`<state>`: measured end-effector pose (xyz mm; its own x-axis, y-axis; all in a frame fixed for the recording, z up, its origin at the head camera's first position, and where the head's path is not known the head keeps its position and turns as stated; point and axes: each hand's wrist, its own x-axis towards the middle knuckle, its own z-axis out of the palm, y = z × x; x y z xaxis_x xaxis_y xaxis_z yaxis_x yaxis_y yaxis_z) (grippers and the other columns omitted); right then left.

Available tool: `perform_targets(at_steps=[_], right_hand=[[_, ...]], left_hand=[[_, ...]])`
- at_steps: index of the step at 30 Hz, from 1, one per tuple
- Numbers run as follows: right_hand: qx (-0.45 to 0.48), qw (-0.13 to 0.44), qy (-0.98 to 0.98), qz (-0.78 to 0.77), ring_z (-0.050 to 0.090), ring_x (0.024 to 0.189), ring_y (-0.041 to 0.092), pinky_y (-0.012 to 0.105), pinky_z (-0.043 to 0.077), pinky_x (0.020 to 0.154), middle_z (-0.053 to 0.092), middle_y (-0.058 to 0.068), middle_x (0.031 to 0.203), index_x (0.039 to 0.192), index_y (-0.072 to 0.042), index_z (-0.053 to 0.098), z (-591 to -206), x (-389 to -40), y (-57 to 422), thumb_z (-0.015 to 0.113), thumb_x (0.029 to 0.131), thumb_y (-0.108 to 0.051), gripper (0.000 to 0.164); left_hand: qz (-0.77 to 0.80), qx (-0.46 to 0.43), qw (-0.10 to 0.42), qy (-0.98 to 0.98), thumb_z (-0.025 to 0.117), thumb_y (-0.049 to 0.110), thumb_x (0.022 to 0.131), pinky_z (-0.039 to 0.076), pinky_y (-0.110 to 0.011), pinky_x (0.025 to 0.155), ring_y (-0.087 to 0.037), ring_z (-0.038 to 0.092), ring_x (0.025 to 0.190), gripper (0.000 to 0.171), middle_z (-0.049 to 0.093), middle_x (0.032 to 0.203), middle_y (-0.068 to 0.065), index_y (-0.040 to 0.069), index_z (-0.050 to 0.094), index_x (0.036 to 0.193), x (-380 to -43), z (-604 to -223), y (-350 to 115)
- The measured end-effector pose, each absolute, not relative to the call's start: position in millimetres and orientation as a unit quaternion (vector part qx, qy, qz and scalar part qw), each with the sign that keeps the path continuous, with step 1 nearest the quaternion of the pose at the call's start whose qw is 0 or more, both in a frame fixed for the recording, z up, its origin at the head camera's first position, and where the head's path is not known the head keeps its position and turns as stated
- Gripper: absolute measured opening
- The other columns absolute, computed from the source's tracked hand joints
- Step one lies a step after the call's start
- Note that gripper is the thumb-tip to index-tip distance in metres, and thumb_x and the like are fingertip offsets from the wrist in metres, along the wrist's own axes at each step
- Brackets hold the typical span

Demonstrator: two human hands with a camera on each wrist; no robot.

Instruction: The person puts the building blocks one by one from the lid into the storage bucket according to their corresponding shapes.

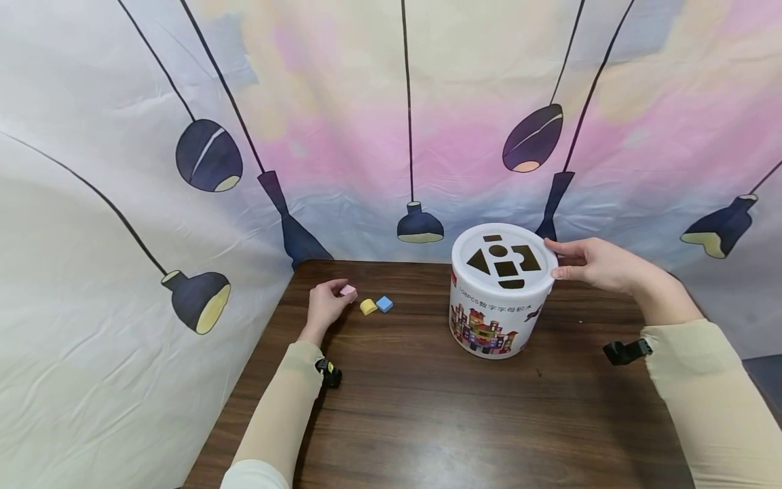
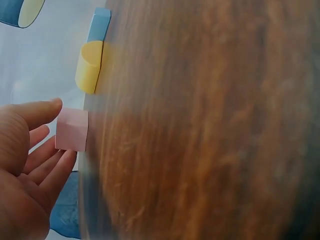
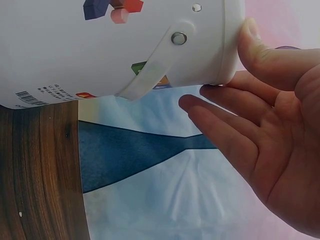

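Note:
My left hand (image 1: 326,305) has its thumb and fingers on either side of a small pink block (image 2: 72,130) at the back left of the table. Beside it lie a yellow half-round block (image 1: 368,307) and a blue block (image 1: 384,303). At the back right stands a white block bucket (image 1: 495,312), upright, with several dark shaped holes in its lid (image 1: 470,238). My right hand (image 1: 595,268) holds the lid's right rim between thumb and fingers, its lower fingers spread apart in the right wrist view. The bucket's handle (image 3: 155,70) hangs down along its side.
The dark wooden table (image 1: 415,407) ends at a cloth backdrop (image 1: 348,136) painted with hanging lamps. Its left edge runs along a pale cloth (image 1: 91,380). Black wrist cameras sit at both cuffs.

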<state>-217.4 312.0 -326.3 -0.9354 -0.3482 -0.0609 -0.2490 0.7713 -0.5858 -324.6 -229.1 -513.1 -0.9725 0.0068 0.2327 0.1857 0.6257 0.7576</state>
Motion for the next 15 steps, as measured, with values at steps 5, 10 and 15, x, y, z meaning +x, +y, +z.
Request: perform_targets(at_steps=[5,10,15], right_hand=[[-0.16,0.083,0.936,-0.302,0.041,0.146,0.054,0.07,0.04,0.113,0.044,0.027,0.16,0.16,0.005,0.04,-327.4,-216.3,312.7,0.074,0.104,-0.024,0.072],[-0.161,0.083,0.937,-0.299,0.038,0.148,0.053,0.07,0.038,0.114,0.04,0.024,0.163,0.16,0.005,0.041,-326.5,-216.6,312.6,0.074,0.104,-0.025,0.072],[-0.162,0.083,0.938,-0.296,0.036,0.149,0.054,0.07,0.037,0.115,0.038,0.023,0.165,0.16,0.004,0.041,-325.9,-217.4,312.4,0.075,0.103,-0.025,0.072]], left_hand=[[-0.426,-0.044,0.102,-0.898,0.086,0.017,0.093,0.057,-0.051,0.098,-0.037,0.072,0.113,0.047,0.075,0.123,-0.023,-0.005,0.072,0.133,-325.9,-516.1,-229.6],[-0.416,-0.037,0.101,-0.903,0.087,0.02,0.092,0.059,-0.05,0.095,-0.036,0.073,0.108,0.047,0.077,0.118,-0.022,-0.004,0.074,0.131,-326.9,-517.8,-231.6],[-0.407,-0.031,0.092,-0.908,0.086,0.022,0.094,0.059,-0.05,0.094,-0.036,0.073,0.109,0.047,0.077,0.118,-0.022,-0.002,0.074,0.132,-326.7,-517.2,-233.0]])
